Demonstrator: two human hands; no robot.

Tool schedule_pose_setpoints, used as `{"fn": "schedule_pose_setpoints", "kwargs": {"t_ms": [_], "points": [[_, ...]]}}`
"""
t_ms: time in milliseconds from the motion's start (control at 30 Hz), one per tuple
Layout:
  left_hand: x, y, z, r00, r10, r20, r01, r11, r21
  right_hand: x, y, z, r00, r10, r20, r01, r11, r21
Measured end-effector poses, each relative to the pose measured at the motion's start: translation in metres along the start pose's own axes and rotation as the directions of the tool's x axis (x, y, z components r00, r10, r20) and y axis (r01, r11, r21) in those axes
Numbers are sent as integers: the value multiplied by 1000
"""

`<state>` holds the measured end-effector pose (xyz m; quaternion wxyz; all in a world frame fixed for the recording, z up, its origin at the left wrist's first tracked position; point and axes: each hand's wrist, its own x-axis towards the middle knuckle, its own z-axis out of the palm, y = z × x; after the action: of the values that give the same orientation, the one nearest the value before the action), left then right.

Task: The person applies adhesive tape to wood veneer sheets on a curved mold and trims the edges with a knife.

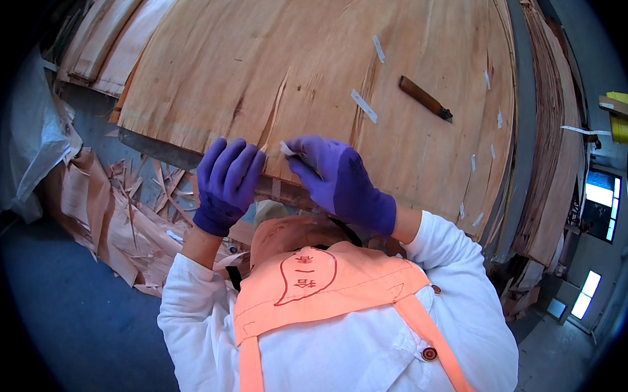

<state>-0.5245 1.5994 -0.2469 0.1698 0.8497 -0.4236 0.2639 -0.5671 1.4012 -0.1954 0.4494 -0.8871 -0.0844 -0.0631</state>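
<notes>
Both my hands wear purple gloves and are at the near edge of a large wood veneer sheet (206, 75). My left hand (224, 185) touches the edge with its fingers stretched forward and slightly bent; its thumb is hidden. Just right of it, my right hand (341, 178) pinches a small white piece of tape (286, 149) between thumb and fingers, close above the sheet. A narrow split (275, 113) runs away from the edge between my hands. White tape strips (364, 106) lie on the sheet, several in all. A wooden-handled knife (421, 95) rests to the right.
Torn veneer scraps (121, 216) are heaped on the floor at the left, beside pale plastic sheeting (32, 137). More veneer sheets (108, 44) lie at the far left. A tall veneer stack (550, 132) stands on the right, with yellow items (621, 116) beyond it.
</notes>
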Motion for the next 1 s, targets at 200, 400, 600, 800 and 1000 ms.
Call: {"fn": "schedule_pose_setpoints", "kwargs": {"t_ms": [200,400,600,800,1000], "points": [[-5,2,2,999,-33,28,32,999,23,20,-5,2,994,99,39,-104,981,161],[3,9,-4,999,-22,-40,24,999,46,25,-4,10,989,134,62,-146,954,264],[-2,6,4,998,-59,-17,58,998,-36,17,5,19,984,147,98,-169,944,284],[0,5,1,993,-88,76,96,989,-114,19,13,12,918,395,39,-344,741,577],[-2,5,1,993,-80,83,89,990,-111,32,19,-2,886,429,176,-425,598,680]]}}
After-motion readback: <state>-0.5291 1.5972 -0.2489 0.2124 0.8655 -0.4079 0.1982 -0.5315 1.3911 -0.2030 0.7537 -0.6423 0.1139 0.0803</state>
